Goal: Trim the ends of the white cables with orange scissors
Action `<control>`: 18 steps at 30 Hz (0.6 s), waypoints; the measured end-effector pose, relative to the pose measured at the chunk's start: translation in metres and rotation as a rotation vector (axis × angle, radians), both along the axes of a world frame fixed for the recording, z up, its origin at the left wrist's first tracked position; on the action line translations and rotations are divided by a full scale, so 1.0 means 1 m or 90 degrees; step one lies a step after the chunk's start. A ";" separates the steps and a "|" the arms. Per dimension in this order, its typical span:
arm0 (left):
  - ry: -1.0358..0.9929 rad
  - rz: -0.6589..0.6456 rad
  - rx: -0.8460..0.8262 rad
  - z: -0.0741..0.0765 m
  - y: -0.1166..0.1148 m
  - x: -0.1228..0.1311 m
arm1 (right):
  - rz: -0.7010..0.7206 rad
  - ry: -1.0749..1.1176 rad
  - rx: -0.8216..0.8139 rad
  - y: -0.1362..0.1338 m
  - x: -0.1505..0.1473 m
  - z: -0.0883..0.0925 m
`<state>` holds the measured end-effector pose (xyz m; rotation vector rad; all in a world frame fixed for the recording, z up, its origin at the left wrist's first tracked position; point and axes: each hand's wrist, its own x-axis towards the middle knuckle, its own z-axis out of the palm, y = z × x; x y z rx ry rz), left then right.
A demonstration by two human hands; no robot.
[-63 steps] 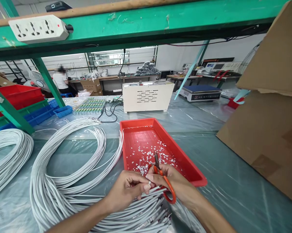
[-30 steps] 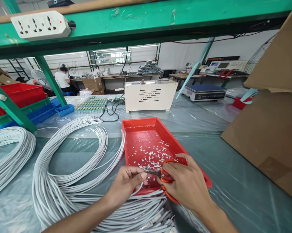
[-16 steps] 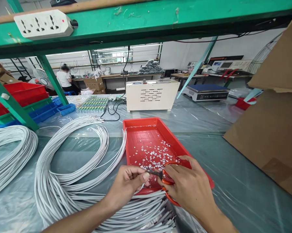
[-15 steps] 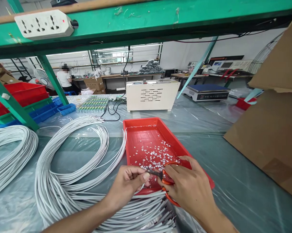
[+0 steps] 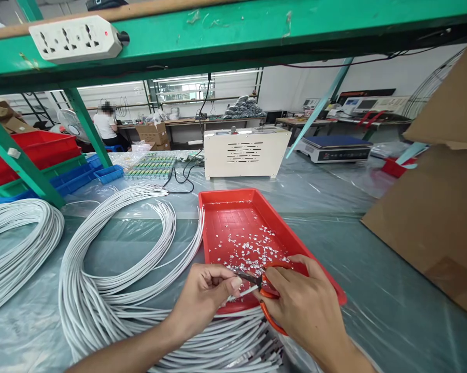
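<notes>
Evenly bright, glare (mild) on plastic sheeting (image 5: 334,243)

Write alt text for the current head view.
A person's right hand holds orange-handled scissors beside the left hand, which pinches a white cable, over a red tray of small scraps. Coiled white cables lie at the picture's left.

There is room to pass over the table (image 5: 345,243) on the right, between the red tray (image 5: 291,230) and the brown cardboard (image 5: 443,217). White cables (image 5: 72,280) block the left and the near middle. A cream machine (image 5: 244,155) blocks the far middle; a green beam (image 5: 233,31) crosses above.
</notes>
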<state>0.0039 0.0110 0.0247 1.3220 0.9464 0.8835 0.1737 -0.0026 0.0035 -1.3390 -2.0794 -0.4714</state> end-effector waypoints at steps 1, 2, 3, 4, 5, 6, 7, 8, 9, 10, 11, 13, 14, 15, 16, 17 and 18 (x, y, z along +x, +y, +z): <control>0.000 0.002 -0.001 0.000 0.000 0.000 | -0.002 -0.001 0.004 0.000 0.000 0.000; -0.002 0.002 0.001 0.000 0.000 0.000 | -0.004 -0.001 0.008 -0.001 -0.001 0.000; -0.004 0.001 0.003 0.001 0.000 0.000 | -0.007 -0.002 0.014 -0.001 -0.001 0.000; -0.006 0.001 0.006 0.001 0.000 0.000 | -0.010 -0.003 0.021 -0.001 -0.002 0.000; -0.008 0.001 0.009 0.001 0.000 0.000 | -0.013 -0.004 0.027 -0.001 -0.003 0.000; -0.008 0.003 0.012 0.001 0.000 0.000 | -0.017 -0.005 0.032 -0.001 -0.003 0.000; -0.007 0.005 0.014 0.001 0.000 0.000 | -0.021 -0.004 0.035 -0.001 -0.004 0.000; -0.005 0.007 0.016 0.001 0.000 0.000 | -0.025 -0.003 0.040 -0.002 -0.004 -0.001; -0.002 0.006 0.017 0.000 0.001 -0.001 | -0.030 -0.004 0.047 -0.002 -0.004 -0.001; 0.001 0.004 0.018 -0.001 0.001 -0.001 | -0.033 -0.009 0.053 -0.002 -0.003 -0.002; 0.003 0.000 0.017 -0.003 0.003 -0.001 | -0.032 -0.013 0.058 -0.002 -0.002 -0.004; 0.005 -0.005 0.012 -0.006 0.005 -0.002 | -0.017 0.002 0.056 -0.003 0.001 -0.005; 0.004 -0.002 0.010 -0.008 0.006 -0.002 | -0.011 0.031 0.055 -0.002 0.002 -0.006; 0.004 0.002 0.009 -0.009 0.007 -0.003 | -0.009 0.066 0.056 -0.002 0.004 -0.005; 0.003 0.006 0.006 -0.010 0.008 -0.003 | -0.016 0.101 0.059 -0.002 0.005 -0.005; 0.003 0.010 0.004 -0.011 0.008 -0.003 | -0.033 0.127 0.063 -0.001 0.006 -0.003; 0.003 0.012 0.001 -0.011 0.008 -0.003 | -0.051 0.138 0.066 0.000 0.008 -0.002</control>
